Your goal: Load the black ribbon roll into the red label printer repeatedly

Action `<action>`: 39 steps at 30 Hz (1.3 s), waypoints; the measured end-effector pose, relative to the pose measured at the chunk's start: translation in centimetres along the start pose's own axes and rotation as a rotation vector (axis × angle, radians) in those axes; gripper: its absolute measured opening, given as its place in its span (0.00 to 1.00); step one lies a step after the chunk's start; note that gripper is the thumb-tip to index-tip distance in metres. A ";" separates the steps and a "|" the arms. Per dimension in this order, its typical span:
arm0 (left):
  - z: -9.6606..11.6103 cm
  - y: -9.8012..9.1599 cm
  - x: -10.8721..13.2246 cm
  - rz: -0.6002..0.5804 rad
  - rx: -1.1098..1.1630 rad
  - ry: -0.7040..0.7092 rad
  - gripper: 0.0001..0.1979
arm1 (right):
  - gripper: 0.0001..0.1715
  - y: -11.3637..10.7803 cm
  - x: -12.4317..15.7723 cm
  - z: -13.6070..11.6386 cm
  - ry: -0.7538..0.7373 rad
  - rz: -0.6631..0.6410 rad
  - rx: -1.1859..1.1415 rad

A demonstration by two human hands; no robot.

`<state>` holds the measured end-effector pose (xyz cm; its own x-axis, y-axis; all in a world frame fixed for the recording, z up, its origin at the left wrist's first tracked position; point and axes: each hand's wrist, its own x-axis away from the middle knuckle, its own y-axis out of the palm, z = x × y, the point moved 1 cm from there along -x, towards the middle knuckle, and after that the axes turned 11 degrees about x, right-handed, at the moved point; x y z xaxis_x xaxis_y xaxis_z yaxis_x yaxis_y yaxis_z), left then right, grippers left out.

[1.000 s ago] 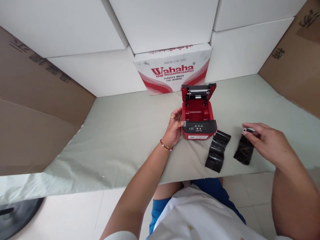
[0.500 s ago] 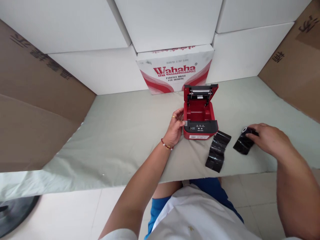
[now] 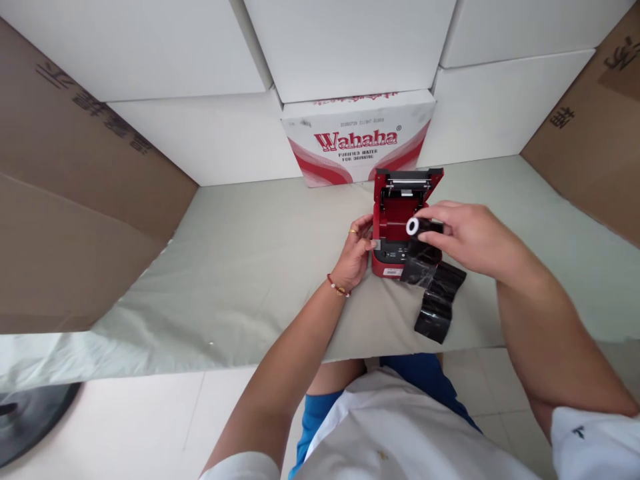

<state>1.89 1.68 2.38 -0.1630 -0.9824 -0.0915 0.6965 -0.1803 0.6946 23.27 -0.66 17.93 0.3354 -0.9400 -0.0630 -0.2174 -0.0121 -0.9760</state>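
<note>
A red and black printer (image 3: 393, 227) stands on the cloth with its lid raised. My left hand (image 3: 357, 257) grips its left side, thumb on the front corner. Over the printer's right front part, my right hand (image 3: 457, 233) pinches a black roll (image 3: 424, 245) with a white core, and a loose end hangs from it. That roll hides part of the front panel and of the open compartment. Just right of the printer's front, a crinkled black strip (image 3: 437, 310) lies on the cloth.
Behind the printer a white and red Wahaba carton (image 3: 360, 143) leans against white boxes (image 3: 200, 137). Brown cardboard boxes (image 3: 90, 220) flank the pale green cloth (image 3: 240, 267) on both sides. The cloth's front edge runs close to my lap.
My right hand has lifted the black roll off the cloth and carried it left, over the printer. My left hand keeps its hold. The view has shifted slightly.
</note>
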 end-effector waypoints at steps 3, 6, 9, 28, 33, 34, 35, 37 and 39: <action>0.0 0.0 -0.1 0.003 0.006 0.001 0.33 | 0.23 1.6 -2.7 -1.9 0.014 -0.055 0.193; -0.1 0.0 -0.2 0.001 0.004 0.004 0.34 | 0.22 2.3 -4.4 -3.0 0.038 -0.127 0.349; -0.2 0.0 -0.2 -0.003 0.010 0.007 0.33 | 0.22 2.9 -5.6 -3.3 0.025 -0.161 0.395; 1.4 1.9 3.3 0.199 -0.498 0.294 0.17 | 0.16 3.8 5.2 -0.2 -0.339 0.302 -0.116; 2.0 4.5 6.2 -0.091 -1.124 0.879 0.18 | 0.21 5.5 7.4 -0.2 -0.352 0.408 -0.033; 1.8 5.0 6.6 -0.175 -1.214 0.972 0.20 | 0.22 5.8 7.6 -0.3 -0.365 0.424 -0.021; 1.6 5.4 6.9 -0.246 -1.285 1.046 0.21 | 0.23 6.0 7.7 -0.4 -0.378 0.439 -0.010; 1.1 6.1 7.2 -0.328 -1.376 1.109 0.22 | 0.23 6.1 7.9 -0.5 -0.396 0.456 -0.006; 0.7 6.5 7.3 -0.366 -1.427 1.090 0.22 | 0.22 6.0 8.0 -0.4 -0.401 0.448 -0.039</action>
<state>4.71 -6.63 6.73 -0.3581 -0.3747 -0.8552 0.8234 0.3050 -0.4785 24.28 -8.43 11.68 0.5212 -0.6545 -0.5477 -0.4483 0.3361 -0.8283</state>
